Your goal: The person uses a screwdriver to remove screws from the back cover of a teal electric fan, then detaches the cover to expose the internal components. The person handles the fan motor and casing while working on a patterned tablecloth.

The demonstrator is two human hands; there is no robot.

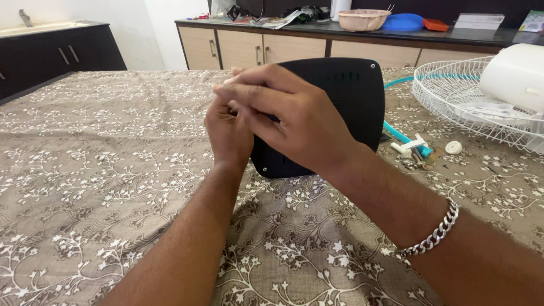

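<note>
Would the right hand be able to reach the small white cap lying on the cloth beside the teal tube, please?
Probably yes: the right hand sits by the black panel, and only open patterned cloth lies between it and the white cap.

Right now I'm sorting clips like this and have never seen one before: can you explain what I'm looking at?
There is one picture, taken by a camera worn on a person's head, looking down at their own two bare hands. The left hand and the right hand meet above the table, fingers pinched together; whatever small thing they may hold is hidden. The right wrist wears a silver chain bracelet. Just behind the hands lies a black rounded-square plastic cover. It rests on a table under a brown floral cloth. To the right lie a white wire fan grille, a white rounded housing, a turquoise part and small white pieces. At the back stands a cabinet counter with bowls.
</note>
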